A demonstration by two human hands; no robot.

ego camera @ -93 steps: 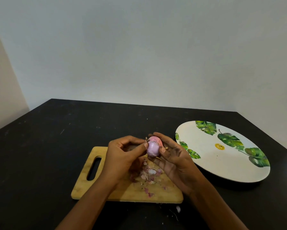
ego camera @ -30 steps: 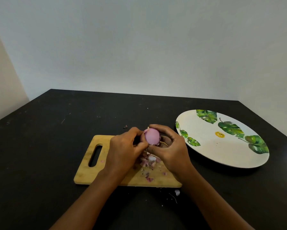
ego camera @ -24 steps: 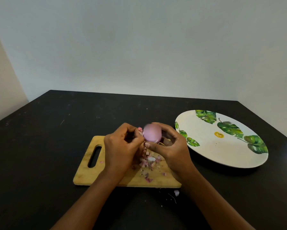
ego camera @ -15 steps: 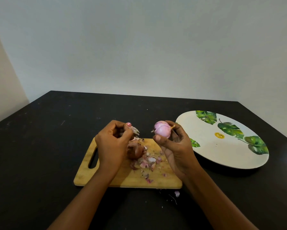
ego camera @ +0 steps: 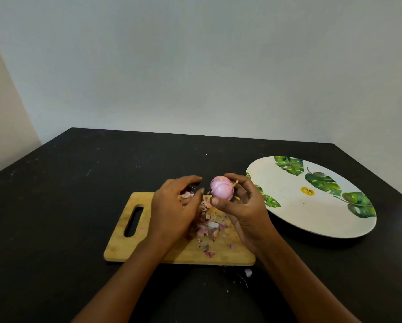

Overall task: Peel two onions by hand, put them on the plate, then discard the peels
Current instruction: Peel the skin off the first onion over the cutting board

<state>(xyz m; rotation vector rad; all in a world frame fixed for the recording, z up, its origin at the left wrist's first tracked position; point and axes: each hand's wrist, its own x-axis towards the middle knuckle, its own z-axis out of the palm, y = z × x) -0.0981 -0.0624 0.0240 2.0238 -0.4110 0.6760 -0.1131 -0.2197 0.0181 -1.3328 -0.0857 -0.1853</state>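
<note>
Setting: black table point(ego camera: 55, 206) is standing in a corner, with plain pale walls running behind it and to both sides.
Cutting board: wooden cutting board point(ego camera: 148, 250) is lying flat on the table in front of the person, its slotted handle point(ego camera: 133, 221) pointing to the left.
Peels: pink and white onion peels point(ego camera: 209, 227) are lying heaped on the middle of the board, with smaller scraps trailing toward its near edge; one stray peel scrap point(ego camera: 248, 272) is lying on the table just past the board's near right corner.
Plate: white plate with green leaf print point(ego camera: 311, 213) is sitting on the table just right of the board, carrying nothing but a few dark specks.
Right hand: right hand point(ego camera: 244, 210) is gripping a peeled pink onion point(ego camera: 221, 189) between thumb and fingertips, holding it raised over the far right part of the board, close to the plate's left rim. A thin dry tail is sticking out of the onion toward the fingers.
Left hand: left hand point(ego camera: 174, 206) is hovering over the board with fingers loosely curled and parted, just left of the onion and not touching it. Pale scraps are showing under its fingers; whether it is pinching any of them cannot be told.
Second onion: not visible; the left hand is covering that part of the board.
</note>
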